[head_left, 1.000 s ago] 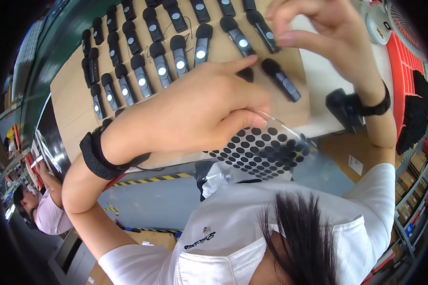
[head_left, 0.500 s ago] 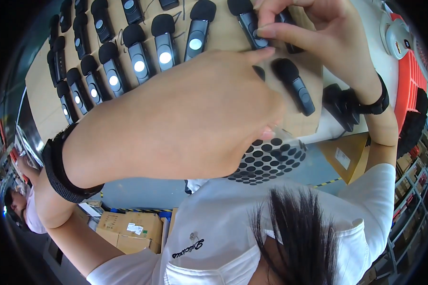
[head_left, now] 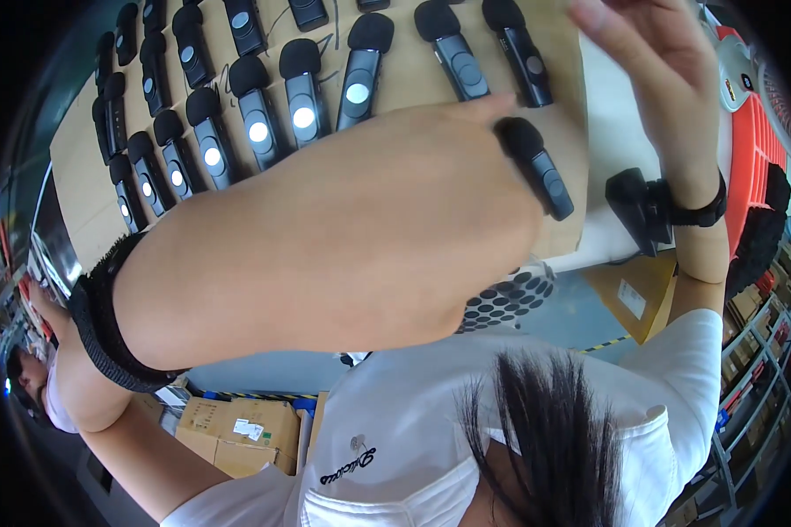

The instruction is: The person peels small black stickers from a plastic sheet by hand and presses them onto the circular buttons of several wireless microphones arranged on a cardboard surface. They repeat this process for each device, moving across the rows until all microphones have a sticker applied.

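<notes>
Small black clip-on microphones with foam tops lie in rows on a brown cardboard sheet (head_left: 83,154). My left hand (head_left: 413,211) reaches across from the left, its back toward me. It holds a clear sheet of round black stickers (head_left: 510,299), mostly hidden beneath it. One fingertip extends near the lower end of a microphone (head_left: 457,57) whose round spot is dark. My right hand (head_left: 664,75) is raised at the upper right, thumb stretched out, other fingers partly cut off by the frame. Nearest to it are a microphone (head_left: 523,66) and another (head_left: 540,171) below.
Several microphones, such as one microphone (head_left: 303,88), show bright white round spots. A black device (head_left: 637,206) sits by my right wristband. Red crates (head_left: 751,167) and a white round fan-like device (head_left: 738,75) stand at right. Cardboard boxes (head_left: 242,430) lie below; another person (head_left: 39,378) is at far left.
My right hand has let go of the microphone it was touching and moved up and right, uncovering the one beside it. My left hand has shifted slightly right and down, covering more of the sticker sheet.
</notes>
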The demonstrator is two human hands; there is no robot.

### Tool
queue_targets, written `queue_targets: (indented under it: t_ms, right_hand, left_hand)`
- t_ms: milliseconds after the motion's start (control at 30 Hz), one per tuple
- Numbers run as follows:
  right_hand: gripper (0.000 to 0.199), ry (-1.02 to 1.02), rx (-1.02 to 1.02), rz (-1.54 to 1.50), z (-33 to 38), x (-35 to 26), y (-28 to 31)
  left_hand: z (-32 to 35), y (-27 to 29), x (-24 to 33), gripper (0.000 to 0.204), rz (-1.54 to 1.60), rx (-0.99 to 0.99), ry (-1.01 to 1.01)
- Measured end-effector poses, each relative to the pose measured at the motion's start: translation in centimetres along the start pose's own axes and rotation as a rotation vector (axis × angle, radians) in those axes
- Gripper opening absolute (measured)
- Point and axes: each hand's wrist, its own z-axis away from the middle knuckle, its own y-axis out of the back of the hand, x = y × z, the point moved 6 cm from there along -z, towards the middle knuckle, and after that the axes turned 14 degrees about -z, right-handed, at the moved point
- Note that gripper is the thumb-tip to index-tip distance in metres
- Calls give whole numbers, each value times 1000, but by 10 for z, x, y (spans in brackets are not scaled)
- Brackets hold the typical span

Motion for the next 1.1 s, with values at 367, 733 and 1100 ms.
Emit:
queue_targets:
  t_ms: [367, 733, 1100]
  right_hand:
    - [7, -245, -73, 158, 17, 8, 1]
    - [7, -217, -71, 85, 19, 10, 2]
    - [15, 284, 79, 474, 14, -11, -10]
  left_hand:
    - [-27, -10, -10, 17, 76, -143, 24]
    - [-27, -15, -15, 13, 122, -346, 126]
    - [-16, -4, -3, 8, -45, -100, -36]
